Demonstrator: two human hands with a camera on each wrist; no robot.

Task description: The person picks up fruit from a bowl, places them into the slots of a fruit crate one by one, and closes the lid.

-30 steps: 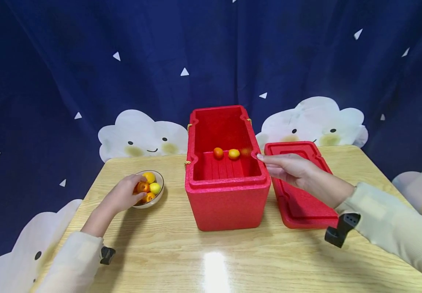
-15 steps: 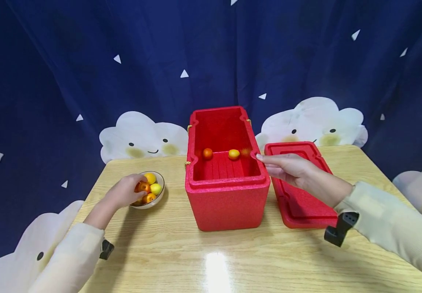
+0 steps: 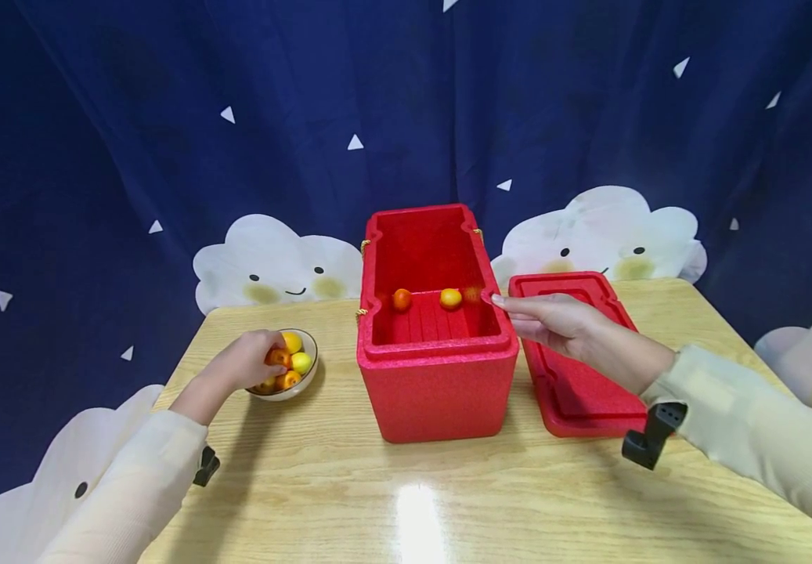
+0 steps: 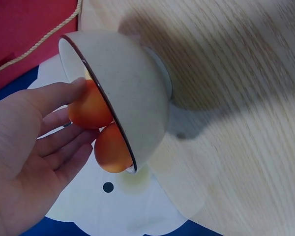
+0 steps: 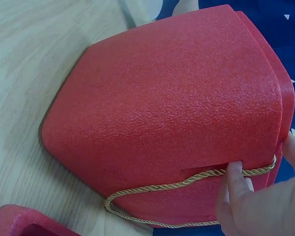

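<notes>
My left hand (image 3: 254, 359) reaches into the white bowl (image 4: 128, 88) at the left of the table. Its thumb and fingers lie around a reddish-orange round fruit (image 4: 90, 105), which still sits within the bowl. Another orange fruit (image 4: 112, 150) is beside it, and a yellow fruit (image 3: 301, 362) lies nearer the right side. In the middle stands a lidless red foam box (image 3: 441, 399), with a red fruit (image 3: 402, 299) and a yellow-orange fruit (image 3: 450, 298) inside. My right hand (image 3: 553, 319) grips the box's right rim, thumb on top, fingers against the outer wall by the gold cord (image 5: 160, 188).
A red lid (image 3: 582, 384) lies flat on the wooden table (image 3: 321, 501), right of the box and beneath my right forearm. Behind the table hangs a dark blue curtain (image 3: 293, 125) with white cloud figures.
The red fruit in the box has rolled left and come to lie near the left wall. My left hand stays at the bowl, shifting only slightly; my right hand keeps its hold.
</notes>
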